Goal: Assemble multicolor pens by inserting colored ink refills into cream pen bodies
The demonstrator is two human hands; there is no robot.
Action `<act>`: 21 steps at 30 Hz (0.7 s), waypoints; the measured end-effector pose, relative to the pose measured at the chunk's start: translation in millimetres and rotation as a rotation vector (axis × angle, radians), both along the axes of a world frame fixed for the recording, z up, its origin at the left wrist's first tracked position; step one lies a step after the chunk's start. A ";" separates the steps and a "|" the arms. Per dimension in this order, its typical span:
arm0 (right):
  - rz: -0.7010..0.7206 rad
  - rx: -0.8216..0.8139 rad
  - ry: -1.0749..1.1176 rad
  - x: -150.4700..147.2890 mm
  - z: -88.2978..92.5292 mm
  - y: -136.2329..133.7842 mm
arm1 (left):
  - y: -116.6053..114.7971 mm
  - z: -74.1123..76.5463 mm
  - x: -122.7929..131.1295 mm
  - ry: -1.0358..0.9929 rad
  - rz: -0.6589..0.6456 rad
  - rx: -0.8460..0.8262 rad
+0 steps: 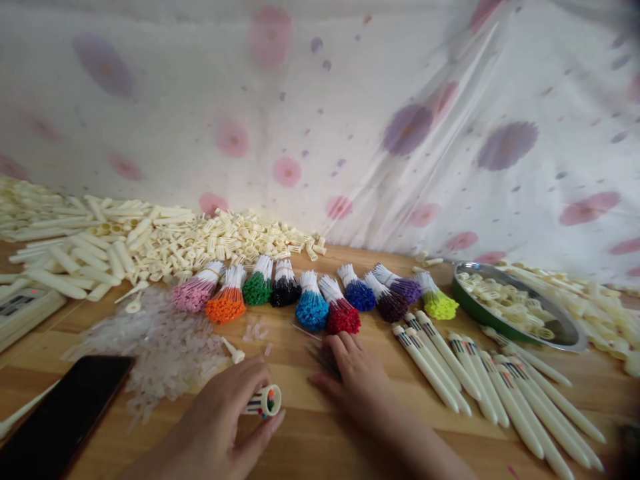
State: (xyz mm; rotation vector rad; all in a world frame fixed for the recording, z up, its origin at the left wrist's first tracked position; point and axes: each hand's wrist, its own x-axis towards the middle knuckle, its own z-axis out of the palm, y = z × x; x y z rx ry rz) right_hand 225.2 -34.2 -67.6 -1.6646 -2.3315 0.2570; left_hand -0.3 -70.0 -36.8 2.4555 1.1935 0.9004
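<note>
My left hand (220,420) is closed around a short cream slotted pen barrel (256,403), its round open end facing right. Coloured tips, among them orange and green, show inside that opening. My right hand (357,377) lies low over the table, its thumb and forefinger closed about thin dark metal tweezers (324,360), partly hidden by the fingers. Just beyond it stand a red refill bundle (343,310) and a light blue one (312,303). One thin loose stick (306,331) lies near the tweezers' tips.
Further bundles, such as orange (226,300) and yellow (439,300), form a row. Clear small tubes (155,340) and a phone (65,413) lie left. Cream parts (225,237) are heaped behind. Multicolour pens (520,400) and a green-sided metal bowl (570,337) occupy the right.
</note>
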 end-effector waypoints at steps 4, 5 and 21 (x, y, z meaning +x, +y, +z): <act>-0.043 0.007 -0.060 -4.9 -10.4 4.2 | 5.4 2.5 -0.1 -0.042 -0.124 -0.127; -0.045 0.003 -0.049 -4.7 -10.2 4.8 | 6.6 2.3 -0.4 -0.058 -0.150 -0.139; 0.176 -0.195 0.704 -13.6 58.8 -47.0 | 9.2 -10.2 -4.2 -0.075 -0.123 -0.060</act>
